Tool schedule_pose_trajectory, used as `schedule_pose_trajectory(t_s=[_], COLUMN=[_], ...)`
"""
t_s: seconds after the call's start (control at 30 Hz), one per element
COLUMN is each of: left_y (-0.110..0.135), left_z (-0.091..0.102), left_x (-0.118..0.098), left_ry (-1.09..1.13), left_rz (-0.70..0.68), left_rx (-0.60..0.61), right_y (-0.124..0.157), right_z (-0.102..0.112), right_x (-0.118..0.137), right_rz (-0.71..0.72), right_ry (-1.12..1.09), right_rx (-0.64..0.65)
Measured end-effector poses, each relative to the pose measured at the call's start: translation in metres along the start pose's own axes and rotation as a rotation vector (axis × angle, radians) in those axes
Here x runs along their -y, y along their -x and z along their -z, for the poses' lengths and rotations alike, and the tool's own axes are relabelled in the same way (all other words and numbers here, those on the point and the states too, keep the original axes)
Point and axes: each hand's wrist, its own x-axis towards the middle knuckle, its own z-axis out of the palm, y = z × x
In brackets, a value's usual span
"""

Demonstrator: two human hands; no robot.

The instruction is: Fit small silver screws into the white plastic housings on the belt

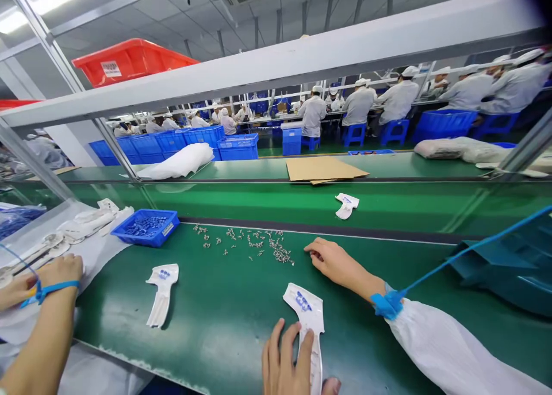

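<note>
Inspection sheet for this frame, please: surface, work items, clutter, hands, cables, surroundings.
Surface: green bench mat, with a green belt behind it.
Job's things: white pouch under the left hand; scattered small metal parts at the right hand.
Clutter: second pouch, third pouch on the belt, blue tray, cardboard.
Hands: left hand flat and open on the pouch; right hand with fingers curled at the parts, grip unclear.
Cables: blue cord running from the right wrist strap.
Surroundings: co-worker's hand at left, seated workers in white, red crate overhead.
</note>
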Motion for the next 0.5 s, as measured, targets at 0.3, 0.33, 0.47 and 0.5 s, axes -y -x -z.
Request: schedule_pose_trajectory(t_s=[0.3, 0.33, 0.47, 0.5], left_y=[-0.021, -0.025, -0.034, -0.035], left_z=[0.066, 0.07, 0.067, 0.063], left_x=[-0.015, -0.016, -0.02, -0.022], left_ry=[0.217, 0.214, 0.138, 0.125], left_rz=[-0.067, -0.078, -0.107, -0.099], left_rx=[0.4, 0.444, 0.499, 0.474], right_y=[0.066, 0.068, 0.066, 0.066], right_z=[0.007, 0.011, 0.03, 0.033], right_x=[0.026, 0.026, 0.023, 0.023], right_rz=[-0.18, -0.184, -0.252, -0.28], right_ry=[-0.612, -0.636, -0.734, -0.777], right_rx=[0.264, 0.258, 0.153, 0.148])
